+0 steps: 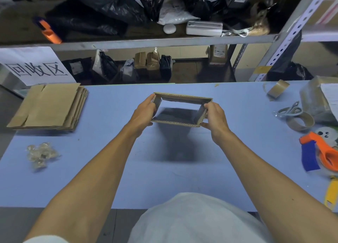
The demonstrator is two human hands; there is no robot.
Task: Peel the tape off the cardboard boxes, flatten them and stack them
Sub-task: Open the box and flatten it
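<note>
Both hands, left [144, 111] and right [214, 116], held the box [181, 98] above the blue desk [109, 160], each grip clamped on an end wall. Corrugated rectangular sleeve, open through, nothing inside. Flattened stack [49, 105] lay far left.

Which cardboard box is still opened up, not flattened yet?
The open box held above the table between the left hand and right hand; you see straight through it. The others lie flat in the stack at left.

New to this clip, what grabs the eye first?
The open cardboard box, held above the middle of the blue table between the left hand and right hand, open at both ends. Next, the stack of flattened boxes at far left, then the orange tape dispenser at the right edge.
</note>
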